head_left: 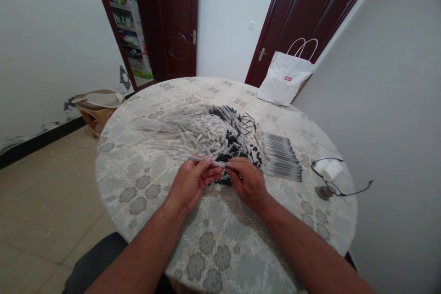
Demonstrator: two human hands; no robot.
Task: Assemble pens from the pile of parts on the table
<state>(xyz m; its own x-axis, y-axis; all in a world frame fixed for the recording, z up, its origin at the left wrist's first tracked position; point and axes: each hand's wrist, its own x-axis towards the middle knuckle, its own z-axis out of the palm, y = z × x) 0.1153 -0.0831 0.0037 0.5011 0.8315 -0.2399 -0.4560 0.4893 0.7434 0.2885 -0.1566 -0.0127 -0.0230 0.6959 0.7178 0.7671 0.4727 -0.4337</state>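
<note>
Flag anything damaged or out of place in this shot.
The left wall has ragged dark patches low down, like flaking paint. One arm of the eyeglasses appears to overhang the table.

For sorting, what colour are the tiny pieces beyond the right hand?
The tiny pieces are black, clearest in head view.

Muted, diffuse light; slight blur

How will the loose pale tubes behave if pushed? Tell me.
The pale tubes are probably light, being thin; likely fairly stiff, since they lie straight; and perhaps apt to slide or roll, heaped loosely on the patterned tablecloth.
</note>
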